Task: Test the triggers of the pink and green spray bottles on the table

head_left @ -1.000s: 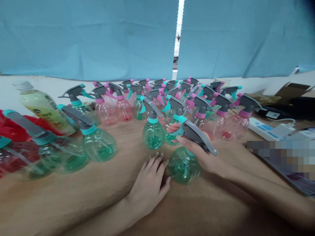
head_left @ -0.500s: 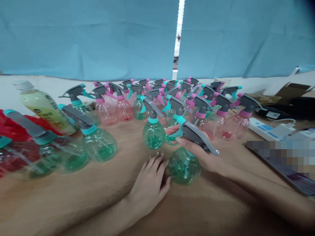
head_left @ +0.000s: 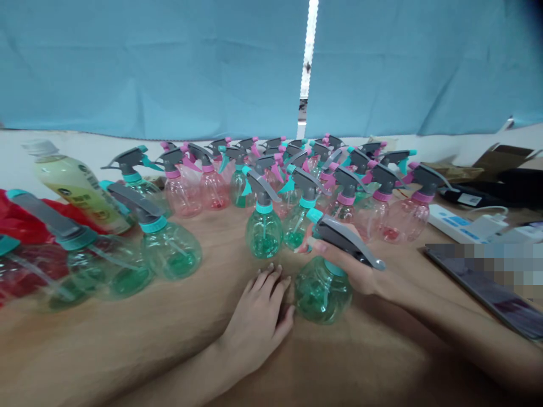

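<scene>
My right hand (head_left: 339,254) is wrapped round the neck and trigger of a green spray bottle (head_left: 323,294) with a grey and turquoise head. The bottle is upright over the wooden table, and its nozzle points to the far left. Whether its base touches the wood I cannot tell. My left hand (head_left: 261,311) lies flat on the table just left of that bottle, fingers stretched forward and holding nothing. Beyond the fingertips stand another green spray bottle (head_left: 263,232) and, to its right, a similar green one (head_left: 296,223).
Several pink and green spray bottles (head_left: 216,189) fill the table's far side. More green ones (head_left: 172,249) stand at left, beside a labelled drink bottle (head_left: 85,189) and red plastic (head_left: 21,220). At right lie a power strip (head_left: 456,223) and a dark flat device (head_left: 483,294).
My right hand has moved slightly toward me and right with the spray bottle, and its trigger fingers look more drawn in. My left hand has stayed put.
</scene>
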`<state>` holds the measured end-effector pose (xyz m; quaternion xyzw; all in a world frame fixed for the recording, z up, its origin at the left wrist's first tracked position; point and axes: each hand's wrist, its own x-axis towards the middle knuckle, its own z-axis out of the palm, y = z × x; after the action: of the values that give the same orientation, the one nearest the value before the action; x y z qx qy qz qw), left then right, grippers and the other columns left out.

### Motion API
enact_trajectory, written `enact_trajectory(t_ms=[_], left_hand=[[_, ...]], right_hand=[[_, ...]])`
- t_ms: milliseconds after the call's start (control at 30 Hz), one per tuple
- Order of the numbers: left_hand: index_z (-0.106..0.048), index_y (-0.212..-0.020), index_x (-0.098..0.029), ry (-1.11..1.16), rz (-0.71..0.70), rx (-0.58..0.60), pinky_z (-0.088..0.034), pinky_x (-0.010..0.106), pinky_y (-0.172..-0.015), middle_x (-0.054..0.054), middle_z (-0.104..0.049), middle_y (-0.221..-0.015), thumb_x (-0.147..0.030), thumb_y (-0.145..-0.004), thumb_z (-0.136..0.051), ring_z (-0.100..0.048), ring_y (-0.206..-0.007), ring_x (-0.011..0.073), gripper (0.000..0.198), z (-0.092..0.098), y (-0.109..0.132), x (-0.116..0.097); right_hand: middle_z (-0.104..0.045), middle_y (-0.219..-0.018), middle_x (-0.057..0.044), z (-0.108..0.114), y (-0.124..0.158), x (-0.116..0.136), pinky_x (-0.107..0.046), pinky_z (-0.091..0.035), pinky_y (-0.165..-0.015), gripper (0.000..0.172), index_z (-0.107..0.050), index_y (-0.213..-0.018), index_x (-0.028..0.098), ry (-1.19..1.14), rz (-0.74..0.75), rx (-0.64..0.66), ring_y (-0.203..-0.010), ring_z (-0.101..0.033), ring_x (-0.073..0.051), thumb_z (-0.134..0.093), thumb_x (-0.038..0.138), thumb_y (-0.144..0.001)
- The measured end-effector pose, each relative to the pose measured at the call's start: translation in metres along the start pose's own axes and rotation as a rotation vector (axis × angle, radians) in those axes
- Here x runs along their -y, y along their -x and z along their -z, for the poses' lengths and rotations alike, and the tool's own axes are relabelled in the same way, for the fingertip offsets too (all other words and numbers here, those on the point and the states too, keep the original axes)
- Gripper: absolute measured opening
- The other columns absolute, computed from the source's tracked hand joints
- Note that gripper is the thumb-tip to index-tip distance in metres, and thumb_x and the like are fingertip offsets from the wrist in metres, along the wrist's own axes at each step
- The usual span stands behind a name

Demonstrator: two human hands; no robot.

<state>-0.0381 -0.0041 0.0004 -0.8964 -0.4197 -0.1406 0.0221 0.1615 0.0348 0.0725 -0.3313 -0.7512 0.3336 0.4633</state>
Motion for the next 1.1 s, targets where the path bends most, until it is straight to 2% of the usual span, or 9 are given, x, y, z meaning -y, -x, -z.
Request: enact_trajectory(t_ms=[300, 400, 533, 667, 833, 1000, 1100], left_hand=[[-0.050, -0.126, -0.009, 0.013, -0.004, -0.017, -0.040, 0.050, -0.101, 0.017, -0.053, -0.134, -0.024, -0.088, -0.053, -0.047, -0.126, 0.0310, 0.041, -0.001, 0.000, 0.001], [-0.050, -0.125, -0.010, 0.013, -0.002, -0.020, -0.041, 0.049, -0.101, 0.017, -0.053, -0.134, -0.023, -0.088, -0.052, -0.047, -0.125, 0.0306, 0.040, 0.000, 0.000, 0.001], [-0.050, -0.124, -0.011, 0.021, -0.007, -0.032, -0.043, 0.048, -0.099, 0.016, -0.053, -0.133, -0.024, -0.088, -0.050, -0.046, -0.126, 0.0308, 0.038, 0.001, 0.000, 0.000], [-0.051, -0.124, -0.010, 0.020, -0.002, -0.015, -0.042, 0.048, -0.099, 0.018, -0.052, -0.134, -0.023, -0.088, -0.052, -0.045, -0.127, 0.0314, 0.038, 0.001, 0.000, 0.000], [-0.052, -0.124, -0.008, 0.015, -0.001, -0.008, -0.041, 0.049, -0.100, 0.018, -0.053, -0.134, -0.023, -0.087, -0.054, -0.046, -0.126, 0.0314, 0.039, 0.001, 0.000, 0.000], [-0.052, -0.124, -0.009, -0.002, -0.006, -0.008, -0.042, 0.048, -0.099, 0.018, -0.053, -0.134, -0.023, -0.088, -0.053, -0.046, -0.125, 0.0318, 0.039, 0.001, -0.001, 0.001], [-0.052, -0.123, -0.010, 0.010, -0.004, -0.024, -0.043, 0.048, -0.098, 0.017, -0.054, -0.133, -0.023, -0.088, -0.051, -0.047, -0.125, 0.0317, 0.037, 0.001, -0.001, 0.001]], right_hand=[[-0.057, -0.068, 0.001, 0.001, 0.003, -0.004, -0.026, -0.044, -0.055, 0.028, -0.061, -0.082, 0.021, -0.050, -0.043, 0.009, -0.060, -0.053, -0.012, -0.051, 0.046, -0.089], [-0.062, -0.076, -0.001, 0.001, 0.001, 0.000, -0.029, -0.049, -0.063, 0.025, -0.064, -0.093, 0.023, -0.052, -0.049, 0.047, -0.068, -0.058, -0.014, -0.055, 0.045, -0.088], [-0.065, -0.107, -0.004, -0.002, 0.000, 0.002, -0.037, -0.051, -0.085, 0.028, -0.060, -0.113, 0.027, -0.098, -0.040, 0.007, -0.092, -0.063, -0.019, -0.059, 0.036, -0.087], [-0.061, -0.123, -0.004, -0.005, 0.002, 0.001, -0.038, -0.052, -0.090, 0.036, -0.055, -0.123, 0.028, -0.187, -0.040, -0.008, -0.105, -0.061, -0.020, -0.060, 0.029, -0.087], [-0.063, -0.120, -0.002, -0.004, 0.003, 0.003, -0.036, -0.051, -0.090, 0.034, -0.058, -0.122, 0.030, -0.149, -0.046, 0.011, -0.094, -0.065, -0.017, -0.058, 0.028, -0.088], [-0.067, -0.107, -0.003, -0.003, 0.003, 0.007, -0.034, -0.051, -0.087, 0.023, -0.062, -0.108, 0.025, -0.114, -0.028, -0.026, -0.093, -0.063, -0.018, -0.062, 0.031, -0.085], [-0.066, -0.105, -0.003, -0.004, 0.003, 0.006, -0.035, -0.051, -0.086, 0.024, -0.061, -0.109, 0.025, -0.112, -0.040, -0.026, -0.088, -0.063, -0.018, -0.060, 0.033, -0.086]])
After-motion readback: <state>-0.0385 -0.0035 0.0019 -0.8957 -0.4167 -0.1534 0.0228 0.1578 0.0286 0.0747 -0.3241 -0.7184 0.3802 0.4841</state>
